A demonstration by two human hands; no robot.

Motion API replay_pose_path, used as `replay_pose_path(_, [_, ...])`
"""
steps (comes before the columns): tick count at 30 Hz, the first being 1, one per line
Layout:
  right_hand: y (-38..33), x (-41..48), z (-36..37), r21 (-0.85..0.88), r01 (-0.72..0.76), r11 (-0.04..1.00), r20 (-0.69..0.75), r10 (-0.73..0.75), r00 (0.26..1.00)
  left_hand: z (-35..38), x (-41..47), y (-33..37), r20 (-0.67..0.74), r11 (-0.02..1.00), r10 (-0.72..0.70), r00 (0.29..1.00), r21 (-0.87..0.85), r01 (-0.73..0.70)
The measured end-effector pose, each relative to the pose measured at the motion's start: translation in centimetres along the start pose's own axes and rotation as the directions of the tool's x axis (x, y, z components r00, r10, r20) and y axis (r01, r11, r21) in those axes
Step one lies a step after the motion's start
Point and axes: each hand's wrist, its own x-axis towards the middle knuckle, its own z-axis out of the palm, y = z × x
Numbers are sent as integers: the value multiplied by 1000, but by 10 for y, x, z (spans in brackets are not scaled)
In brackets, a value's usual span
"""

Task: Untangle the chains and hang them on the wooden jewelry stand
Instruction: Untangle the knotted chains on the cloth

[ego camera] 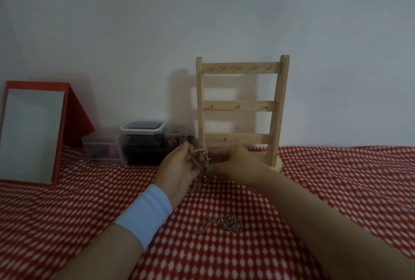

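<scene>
Left hand [179,167] and right hand [233,162] both pinch held chain [200,164], raised between them. Chain hangs near vertical, lower end near red-dotted cloth [89,201]. Wooden jewelry stand [240,106] directly behind hands, right hand nearer; hooks bare, top rail well above. Second chain [221,224] bunched on cloth, nearer person. Mirror [31,135], plastic boxes [142,131] off left, not in way.

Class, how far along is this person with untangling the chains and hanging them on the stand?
Done: nothing hung; the hooks of the wooden stand look bare. In hand: the left hand and right hand hold a dangling chain between them, before the stand. Left: hanging it, then the tangled chain lying on the cloth.
</scene>
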Motion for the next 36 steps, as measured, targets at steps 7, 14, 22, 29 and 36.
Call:
replay_pose_path(7, [-4,0,2,0,153,988,-199,-150,968,-10,1,-3,20,762,154,988,634,-131])
replay_pose_path(14, [-5,4,6,119,134,984,-326,-89,941,-7,0,-5,5,636,252,968,752,-170])
replay_pose_path(22, [-5,-4,-5,436,-40,899,-64,75,995,-8,-2,-2,37,913,-15,999,407,-2])
replay_pose_path(29, [-15,-8,2,475,-36,879,0,41,999,-5,-1,-10,142,916,-201,969,377,135])
replay_pose_path(36, [-12,-4,-8,397,-35,917,-95,79,992,-11,-2,-8,231,834,-123,965,551,-26])
